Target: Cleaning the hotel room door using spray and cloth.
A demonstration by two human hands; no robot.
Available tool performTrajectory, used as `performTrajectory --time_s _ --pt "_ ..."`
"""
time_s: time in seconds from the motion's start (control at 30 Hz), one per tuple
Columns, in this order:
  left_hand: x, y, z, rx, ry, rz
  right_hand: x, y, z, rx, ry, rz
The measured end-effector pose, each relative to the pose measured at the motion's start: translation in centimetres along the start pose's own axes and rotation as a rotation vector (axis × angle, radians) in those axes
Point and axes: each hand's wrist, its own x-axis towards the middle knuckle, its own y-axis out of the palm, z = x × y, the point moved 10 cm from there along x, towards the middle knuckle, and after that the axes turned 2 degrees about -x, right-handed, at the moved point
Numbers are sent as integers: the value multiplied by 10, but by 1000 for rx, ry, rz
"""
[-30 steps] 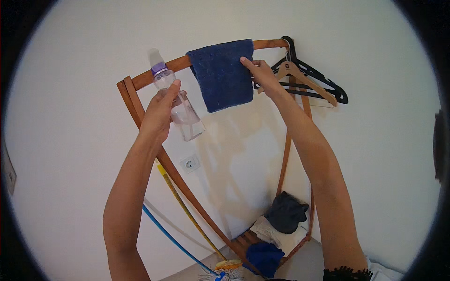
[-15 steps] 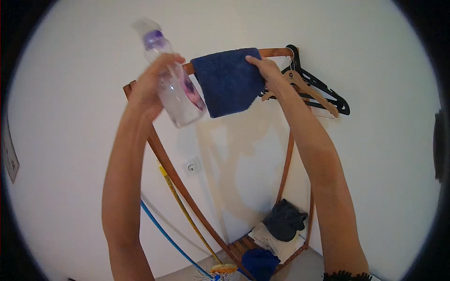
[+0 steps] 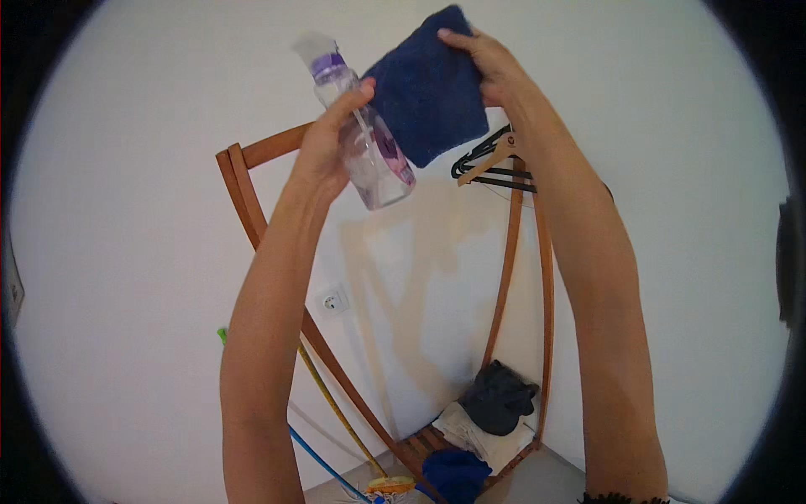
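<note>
My left hand [image 3: 336, 134] is closed round a clear plastic bottle [image 3: 378, 172] with a purple neck, a pinkish label and a clear top that looks like a spray head. My right hand [image 3: 491, 63] grips a dark blue cloth [image 3: 432, 97] by its upper right edge, thumb on the front. The cloth hangs in front of the top rail of a wooden clothes rack [image 3: 273, 147], just right of the bottle. Whether the cloth's left edge touches my left fingers is hard to tell.
Black hangers and a wooden hanger [image 3: 491, 160] hang at the rack's right end. Folded dark clothes [image 3: 498, 399], pale fabric [image 3: 470, 433] and a blue item [image 3: 456, 475] lie on its lower shelf. A yellow mop or broom pole [image 3: 332, 391] and a blue pole [image 3: 323, 462] lean left. A wall socket [image 3: 332, 301] is behind.
The cloth, earlier draped over the rail, is now raised off it in my right hand. My left hand and the bottle have moved right, close to the cloth.
</note>
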Motion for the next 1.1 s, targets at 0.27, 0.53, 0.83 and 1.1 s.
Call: performTrajectory --time_s 0.27,0.53,0.83,1.1 --pt "-34 7 -12 294 129 73 -93 -57 37 -913 -60 -132" --pt "-101 7 25 310 105 65 -191 -59 34 -951 99 -184" --pt "-149 23 45 176 -17 422 -348 -32 4 -340 310 -499" --pt "-248 59 65 -467 29 810 -510 80 122 -877 -73 -804"
